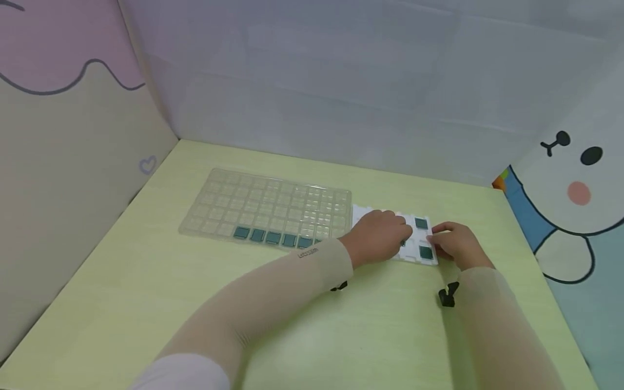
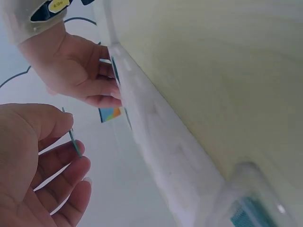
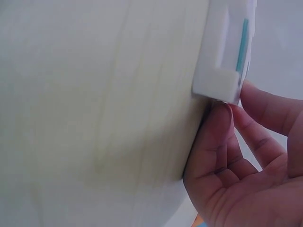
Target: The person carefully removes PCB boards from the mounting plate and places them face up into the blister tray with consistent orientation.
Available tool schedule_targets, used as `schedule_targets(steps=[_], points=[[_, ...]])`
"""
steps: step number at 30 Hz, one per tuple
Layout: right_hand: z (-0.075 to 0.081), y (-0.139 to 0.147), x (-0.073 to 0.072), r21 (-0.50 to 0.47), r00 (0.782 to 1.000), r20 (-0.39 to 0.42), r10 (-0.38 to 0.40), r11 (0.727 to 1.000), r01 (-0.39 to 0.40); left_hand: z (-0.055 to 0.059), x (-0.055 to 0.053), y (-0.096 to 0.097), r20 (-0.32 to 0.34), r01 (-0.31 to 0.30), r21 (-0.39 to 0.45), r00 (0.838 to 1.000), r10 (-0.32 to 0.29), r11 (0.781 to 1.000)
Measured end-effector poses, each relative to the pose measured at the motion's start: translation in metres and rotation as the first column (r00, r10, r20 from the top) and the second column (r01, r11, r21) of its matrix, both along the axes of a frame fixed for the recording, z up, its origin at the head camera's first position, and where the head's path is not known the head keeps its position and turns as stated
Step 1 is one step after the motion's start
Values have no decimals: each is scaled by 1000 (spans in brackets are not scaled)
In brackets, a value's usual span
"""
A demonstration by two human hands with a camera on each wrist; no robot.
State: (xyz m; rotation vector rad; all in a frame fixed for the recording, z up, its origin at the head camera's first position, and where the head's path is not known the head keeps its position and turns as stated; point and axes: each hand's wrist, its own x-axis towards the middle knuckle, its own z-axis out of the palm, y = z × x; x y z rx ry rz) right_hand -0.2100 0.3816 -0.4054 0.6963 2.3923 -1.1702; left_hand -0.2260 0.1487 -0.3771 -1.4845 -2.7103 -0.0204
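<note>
Between thumb and forefinger, my left hand (image 1: 376,236) pinches a thin teal square chip (image 2: 71,133), held edge-on above the white tray (image 1: 412,252). That hand covers much of the white tray in the head view. My right hand (image 1: 456,245) grips the tray's right end, thumb at the upper edge and fingertips against the end face, as the right wrist view shows. Teal squares lie in the white tray's right-hand pockets, among them a far-corner square (image 1: 421,223) and a near-corner square (image 1: 426,252).
Left of the white tray lies a clear plastic tray (image 1: 263,201) with many small pockets; its near row holds several teal squares (image 1: 273,238), partly hidden by my left forearm. Both trays rest on a pale yellow table (image 1: 146,281). Walls (image 1: 312,97) enclose its back and sides.
</note>
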Motion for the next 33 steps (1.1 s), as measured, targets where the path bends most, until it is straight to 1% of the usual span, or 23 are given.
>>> schedule_targets(steps=[2, 5, 8, 12, 15, 21, 26, 33], points=[[0, 0, 1, -1, 1000, -2, 6, 1000, -6, -2, 2, -10, -16, 1, 12, 1000, -1, 1000], [-1, 1, 1, 2, 1000, -2, 2, 1000, -2, -1, 6, -24, -21, -9, 24, 1000, 10, 1000], [-2, 1, 0, 10, 1000, 2, -2, 1000, 2, 3, 10, -36, -34, -11, 39, 999, 12, 999], [-2, 1, 0, 0, 1000, 7, -22, 1000, 22, 8, 15, -51, -63, 8, 85, 998, -3, 996], [-2, 0, -1, -13, 999, 10, -37, 999, 37, 9, 17, -61, -84, 21, 118, 996, -11, 993], [-4, 1, -2, -15, 1000, 5, -18, 1000, 18, 10, 21, -81, -111, 33, 168, 994, -15, 985], [-6, 5, -3, -6, 1000, -8, 12, 1000, -12, 10, 23, -99, -113, 47, 222, 993, -22, 974], [-4, 3, -2, -13, 1000, -6, 10, 1000, -10, 9, 26, -128, -71, -13, 229, 997, 30, 973]])
